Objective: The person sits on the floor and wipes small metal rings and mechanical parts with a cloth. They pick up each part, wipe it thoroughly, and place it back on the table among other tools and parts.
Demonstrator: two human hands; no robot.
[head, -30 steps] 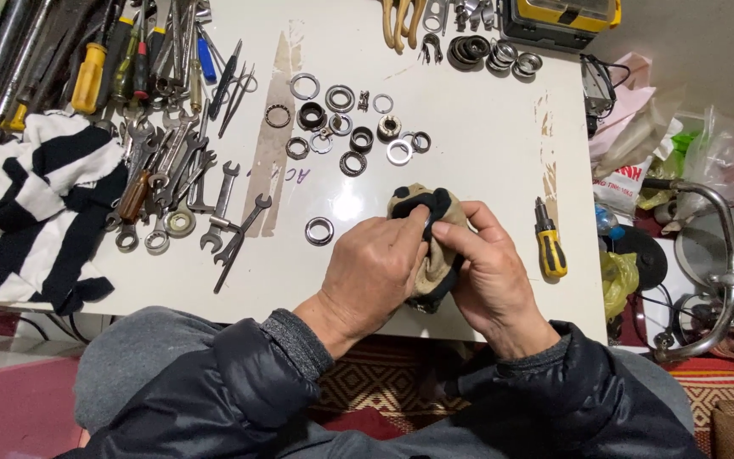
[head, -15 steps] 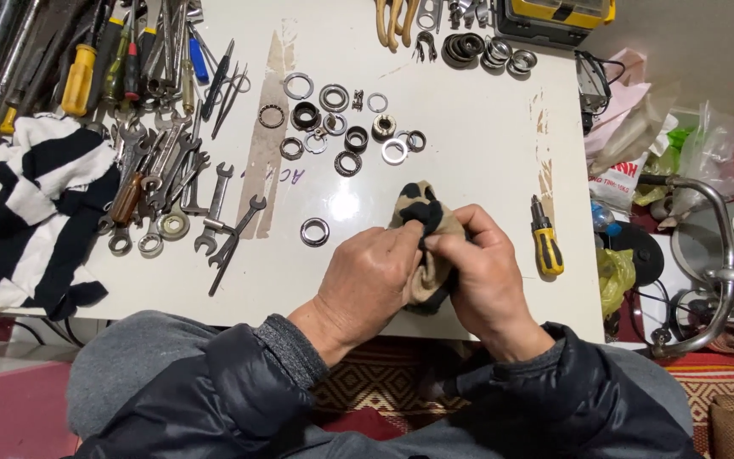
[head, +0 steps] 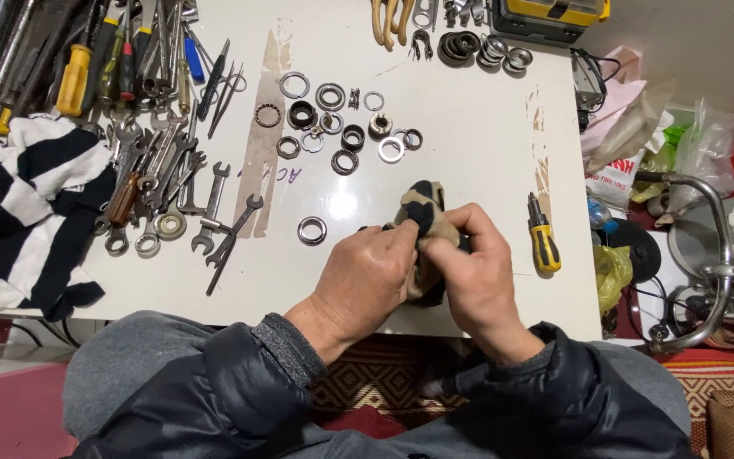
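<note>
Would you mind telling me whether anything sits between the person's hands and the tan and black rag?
Nothing visible does: both the left hand and the right hand are already closed on the rag, pinching it between them above the white table.

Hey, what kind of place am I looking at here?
Probably a small repair workbench, perhaps for bicycles: a white table carries a pile of wrenches and rows of bearing rings, while both hands work a tan and black rag.
</note>
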